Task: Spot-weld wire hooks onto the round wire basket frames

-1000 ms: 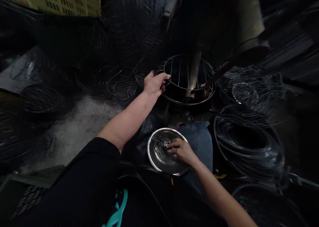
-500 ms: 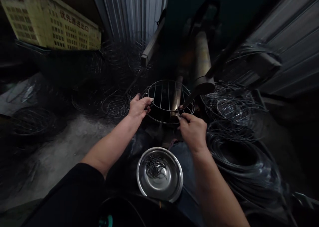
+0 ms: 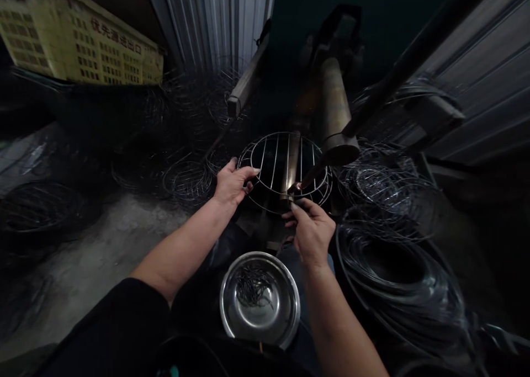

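Observation:
A round wire rack (image 3: 274,167), made of two rings with parallel bars across, sits around the lower metal electrode bar (image 3: 292,162) of a machine. My left hand (image 3: 232,184) grips the rack's left rim between thumb and fingers. At the near rim, my right hand (image 3: 311,225) is pinched close below the electrode tip; whether it holds the rim or a small wire piece there is hidden. A thick upper cylinder (image 3: 336,106) carries a dark rod whose tip meets the rack near a small bright spot. Below my hands, a steel bowl (image 3: 285,322) holds short wire pieces (image 3: 252,286).
Large wire coils (image 3: 397,277) and stacked wire rings (image 3: 385,189) lie on the right. A yellow crate (image 3: 111,48) stands at upper left. More wire racks (image 3: 188,179) lie left of my hands, and a wooden beam (image 3: 246,87) juts out ahead.
The rack has turned and tilted, so its bars show at a different angle. My right hand has moved slightly left, its fingers more spread. A bright spot now shows at the rod tip.

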Motion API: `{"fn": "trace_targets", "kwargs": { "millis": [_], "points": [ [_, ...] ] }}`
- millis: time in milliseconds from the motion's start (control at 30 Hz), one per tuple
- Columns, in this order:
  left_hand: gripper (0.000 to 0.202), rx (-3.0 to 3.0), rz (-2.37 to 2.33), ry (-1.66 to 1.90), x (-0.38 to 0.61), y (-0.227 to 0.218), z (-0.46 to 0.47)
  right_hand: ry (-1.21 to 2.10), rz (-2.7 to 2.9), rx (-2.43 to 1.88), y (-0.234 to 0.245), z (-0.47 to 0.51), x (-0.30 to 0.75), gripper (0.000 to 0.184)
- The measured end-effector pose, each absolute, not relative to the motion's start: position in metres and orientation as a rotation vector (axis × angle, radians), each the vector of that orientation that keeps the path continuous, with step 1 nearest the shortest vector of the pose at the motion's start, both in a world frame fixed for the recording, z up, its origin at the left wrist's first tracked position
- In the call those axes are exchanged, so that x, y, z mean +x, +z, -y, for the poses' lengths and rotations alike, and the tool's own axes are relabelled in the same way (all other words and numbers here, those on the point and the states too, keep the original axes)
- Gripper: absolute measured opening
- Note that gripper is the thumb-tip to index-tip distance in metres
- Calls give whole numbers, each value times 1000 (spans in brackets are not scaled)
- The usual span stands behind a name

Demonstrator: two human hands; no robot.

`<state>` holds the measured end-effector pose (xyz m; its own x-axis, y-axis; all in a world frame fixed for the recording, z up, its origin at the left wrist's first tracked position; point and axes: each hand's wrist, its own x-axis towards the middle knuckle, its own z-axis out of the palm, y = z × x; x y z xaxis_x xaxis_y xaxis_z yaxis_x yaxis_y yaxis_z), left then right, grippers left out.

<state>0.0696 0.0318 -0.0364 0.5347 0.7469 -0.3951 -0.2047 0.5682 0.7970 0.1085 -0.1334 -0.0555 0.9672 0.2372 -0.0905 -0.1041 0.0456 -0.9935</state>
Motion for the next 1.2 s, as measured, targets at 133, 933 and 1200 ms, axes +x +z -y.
{"fn": "trace_targets", "kwargs": {
  "millis": [133,933,1200],
  "points": [
    [103,770,-798,634,72,-36,-29,185,111,-1508,-62,135,107,31],
    [93,767,-783,613,85,-47,-44,45,208,-1495,-66,126,125,23],
    [73,812,-794,588,87,-54,-47,23,232,-1485,-68,127,129,20]
  ]
}}
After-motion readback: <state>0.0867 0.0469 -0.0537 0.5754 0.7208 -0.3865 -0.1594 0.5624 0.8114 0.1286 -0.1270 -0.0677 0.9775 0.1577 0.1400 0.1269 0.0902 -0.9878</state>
